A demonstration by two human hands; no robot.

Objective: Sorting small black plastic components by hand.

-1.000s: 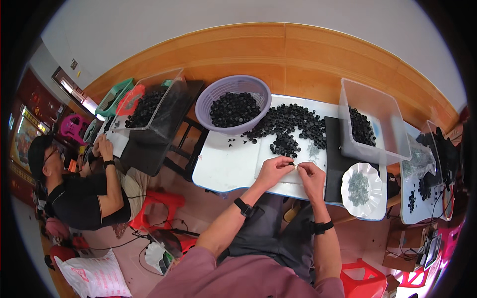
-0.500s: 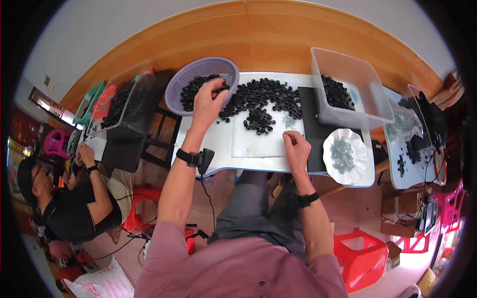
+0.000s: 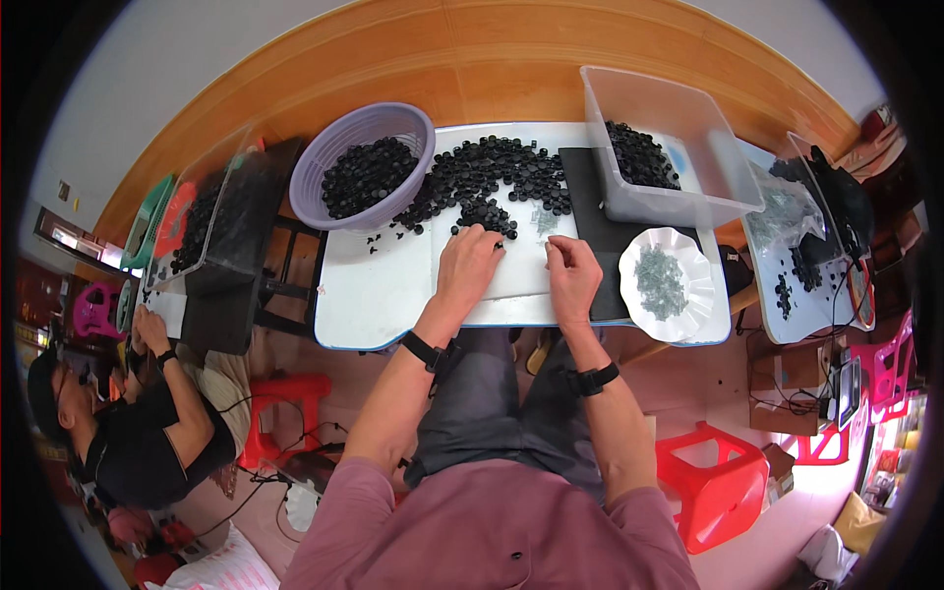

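Observation:
My left hand is at the near edge of a heap of small black ring-like caps, its fingertips closed on one black cap. To its right, my right hand is held in a pinch over the white board. Whatever sits between those fingertips is too small to make out. Just beyond them lies a little group of clear pieces. A white fluted dish to the right holds more clear pieces.
A purple basket of black caps stands at the left of the table. Back right is a clear plastic bin on a black mat. A person sits at another table on the left. Red stools stand on the floor.
My left hand has come out of the purple basket to the near edge of the heap, beside my right hand. The right hand stays pinched over the board. The whole view has shifted slightly.

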